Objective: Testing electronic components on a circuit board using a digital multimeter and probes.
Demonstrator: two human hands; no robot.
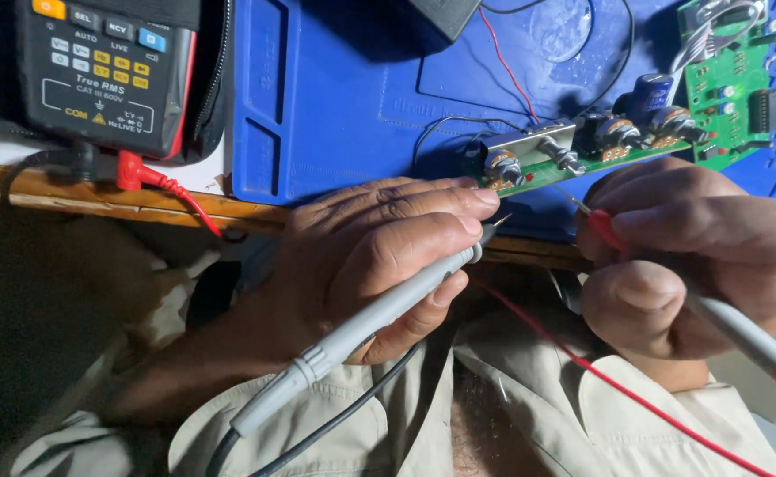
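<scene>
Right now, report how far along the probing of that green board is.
Done: red and black leads sit plugged into the black handheld multimeter, and the long green circuit board with knobs lies on the blue work mat. In hand: left hand holds the grey black-lead probe, right hand the red-tipped probe. Left: neither tip touches the board yet.

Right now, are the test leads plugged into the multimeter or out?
Plugged in: the red plug and black plug sit in the multimeter's bottom edge.
</scene>
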